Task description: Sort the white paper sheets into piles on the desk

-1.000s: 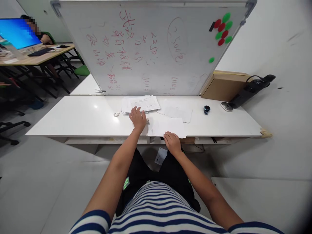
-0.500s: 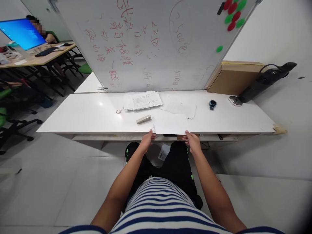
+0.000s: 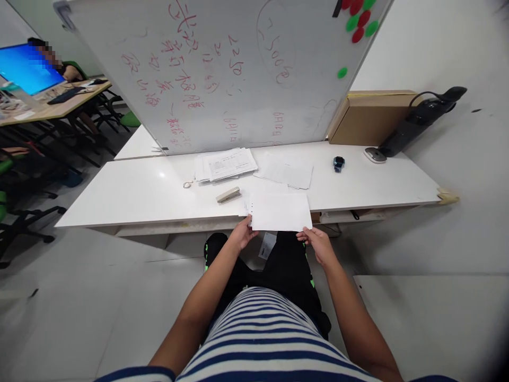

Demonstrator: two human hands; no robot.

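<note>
Between my hands is a white sheet of paper [image 3: 281,212], blank on top apart from small dark marks along its left edge. My left hand [image 3: 243,233] pinches its lower left corner. At the lower right corner, my right hand [image 3: 318,243] grips it with the thumb on top. The sheet juts out past the desk's front edge over my lap; whether it is one sheet or more I cannot tell. A beige stapler [image 3: 228,195] lies on the desk just left of it. Behind are a stack of printed papers [image 3: 233,164] and some looser sheets [image 3: 288,174].
On the white desk [image 3: 131,196] a small ring-shaped item [image 3: 187,184], a watch [image 3: 338,163] and a computer mouse [image 3: 375,155] lie about. A black bottle [image 3: 421,122] leans by a cardboard box [image 3: 369,116]. Behind stands a whiteboard [image 3: 222,74]. A person sits at another desk far left.
Both hands have drawn the paper toward me, so more of it now hangs over the desk edge. The camera view has turned slightly.
</note>
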